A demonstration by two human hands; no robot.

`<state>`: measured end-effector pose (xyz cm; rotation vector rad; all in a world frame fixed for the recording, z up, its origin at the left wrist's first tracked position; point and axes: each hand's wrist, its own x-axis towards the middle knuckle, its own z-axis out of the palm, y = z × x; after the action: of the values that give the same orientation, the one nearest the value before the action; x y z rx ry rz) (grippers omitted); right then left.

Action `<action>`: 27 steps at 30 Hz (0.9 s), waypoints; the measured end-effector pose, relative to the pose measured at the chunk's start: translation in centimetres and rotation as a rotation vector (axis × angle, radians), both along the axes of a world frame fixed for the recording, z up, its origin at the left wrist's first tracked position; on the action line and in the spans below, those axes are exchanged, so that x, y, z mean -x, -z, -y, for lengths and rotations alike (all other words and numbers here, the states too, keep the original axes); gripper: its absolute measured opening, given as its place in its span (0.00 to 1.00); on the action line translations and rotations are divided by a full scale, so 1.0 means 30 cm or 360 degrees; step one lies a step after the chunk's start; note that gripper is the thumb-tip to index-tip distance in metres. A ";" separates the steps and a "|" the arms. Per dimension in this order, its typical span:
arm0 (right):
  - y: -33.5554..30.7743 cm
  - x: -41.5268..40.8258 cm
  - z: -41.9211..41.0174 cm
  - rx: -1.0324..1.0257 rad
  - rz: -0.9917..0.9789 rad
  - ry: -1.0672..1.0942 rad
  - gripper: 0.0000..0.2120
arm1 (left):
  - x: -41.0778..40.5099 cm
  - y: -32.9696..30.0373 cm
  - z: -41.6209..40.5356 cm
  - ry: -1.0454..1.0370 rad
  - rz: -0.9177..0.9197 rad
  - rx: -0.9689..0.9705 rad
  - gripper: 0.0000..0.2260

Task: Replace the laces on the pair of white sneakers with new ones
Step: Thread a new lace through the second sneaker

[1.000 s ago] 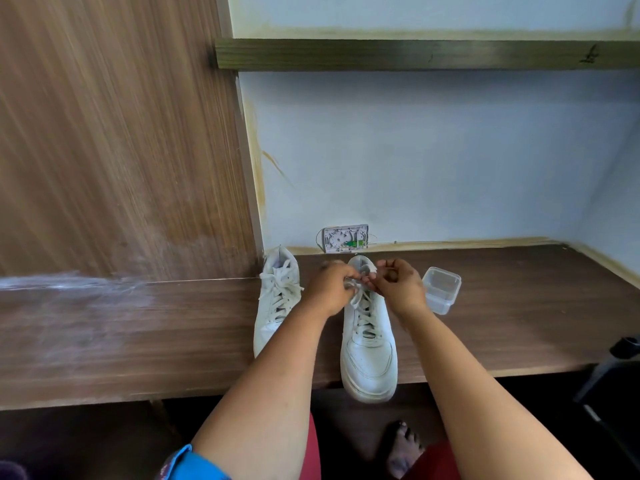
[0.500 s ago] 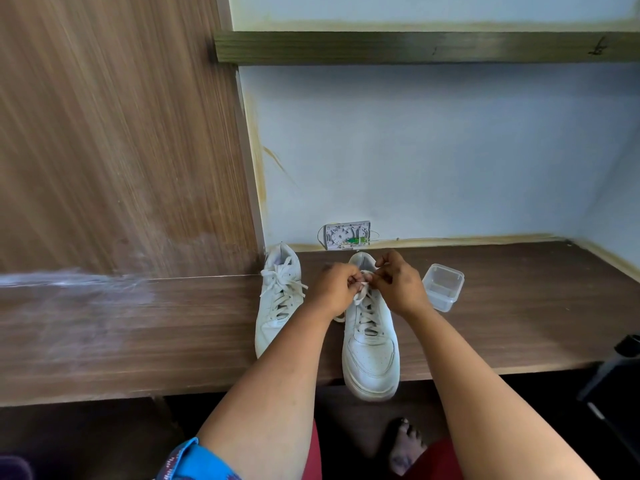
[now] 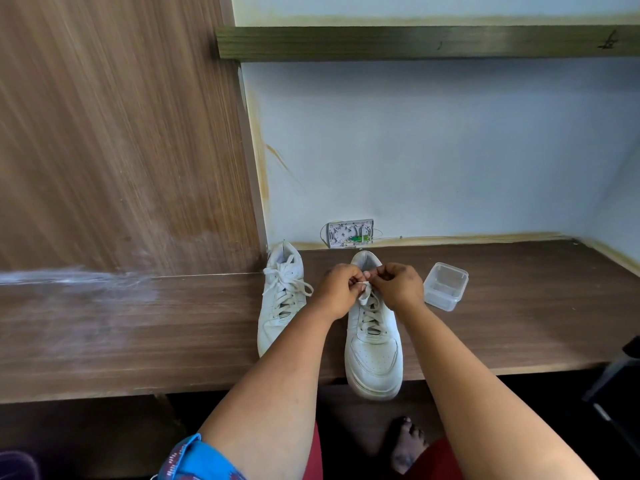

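Two white sneakers stand on a brown wooden desk [image 3: 138, 341], toes toward me. The left sneaker [image 3: 282, 299] is laced and tied in a bow. The right sneaker [image 3: 374, 351] pokes its toe over the desk's front edge. Above its tongue, my left hand [image 3: 337, 289] and my right hand [image 3: 396, 285] meet and both pinch the white lace [image 3: 365, 294] at the top eyelets. A short end of lace hangs down between my fingers. The knot itself is hidden by my fingers.
An open clear plastic container [image 3: 445, 285] sits just right of my right hand. A small white wall box [image 3: 349, 233] is at the back. A wooden panel [image 3: 121, 133] rises on the left, and a shelf [image 3: 415, 43] runs overhead. My bare foot [image 3: 407, 441] is below the desk.
Both hands stay at the top of the right sneaker, working the lace. They shifted slightly and a short lace end now hangs between them.
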<state>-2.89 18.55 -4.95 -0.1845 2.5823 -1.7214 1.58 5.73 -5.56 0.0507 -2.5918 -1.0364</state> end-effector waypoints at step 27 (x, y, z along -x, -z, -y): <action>0.021 -0.104 -0.050 -0.0173 -0.0368 -0.0199 0.24 | 0.002 0.005 0.010 -0.0002 0.0174 -0.0271 0.02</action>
<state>0.25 20.04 -5.59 -0.5597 2.7451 -1.5986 1.52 5.43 -5.70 0.1551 -2.5920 -1.2850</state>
